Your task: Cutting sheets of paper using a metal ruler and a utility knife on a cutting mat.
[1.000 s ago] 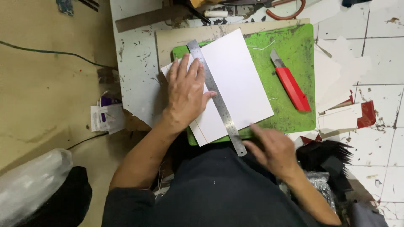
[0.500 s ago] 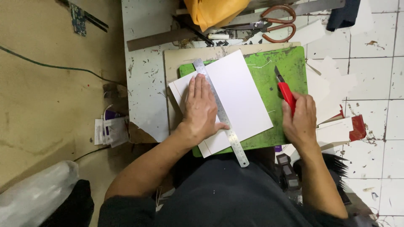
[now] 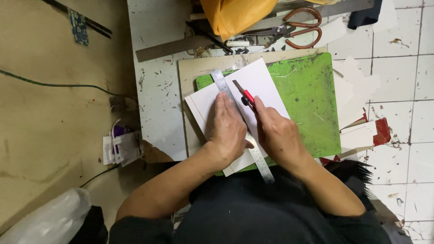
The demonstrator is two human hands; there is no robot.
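Dirty white floor tiles (image 3: 398, 68) lie around a bright green cutting mat (image 3: 312, 104). On the mat sits a flat white sheet of card (image 3: 260, 81), partly hidden under both hands. The left hand (image 3: 228, 131) is spread open, pressing down a long silver metal ruler (image 3: 262, 160). The right hand (image 3: 278, 135) is closed around a red craft knife (image 3: 244, 94), blade by the ruler's edge. Brown-handled scissors (image 3: 303, 31) lie up top, blades half hidden.
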